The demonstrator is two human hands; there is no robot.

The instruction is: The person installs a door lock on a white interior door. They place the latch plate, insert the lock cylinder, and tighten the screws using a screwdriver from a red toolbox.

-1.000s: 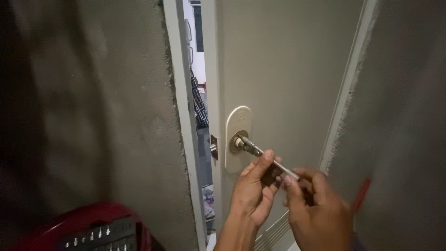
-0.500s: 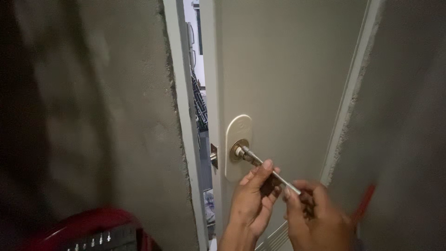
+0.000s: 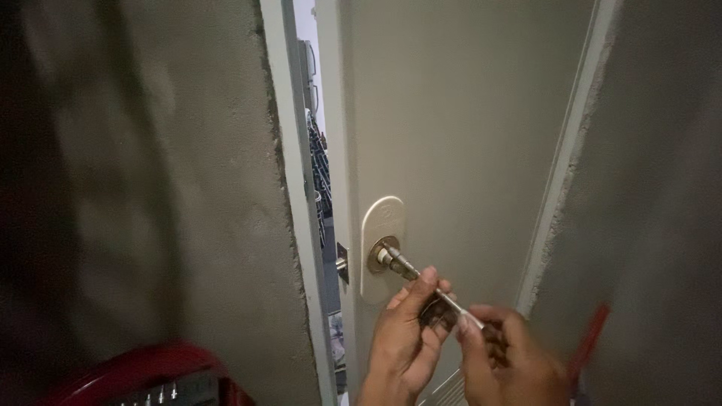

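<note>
**Both hands on the door-handle spindle**

Left hand (image 3: 406, 342) has its fingertips pinched on the metal spindle (image 3: 421, 280), which juts from the oval plate (image 3: 382, 225) on the pale door (image 3: 466, 135). Right hand (image 3: 505, 362) grips a dark-handled tool (image 3: 492, 340), its tip against the spindle's outer end. The door stands ajar beside the rough wall (image 3: 150, 188); a red case (image 3: 143, 376) sits low left.

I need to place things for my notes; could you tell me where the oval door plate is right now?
In the head view, the oval door plate sits on the door's left edge, just above both hands, with the metal spindle projecting from it.
</note>
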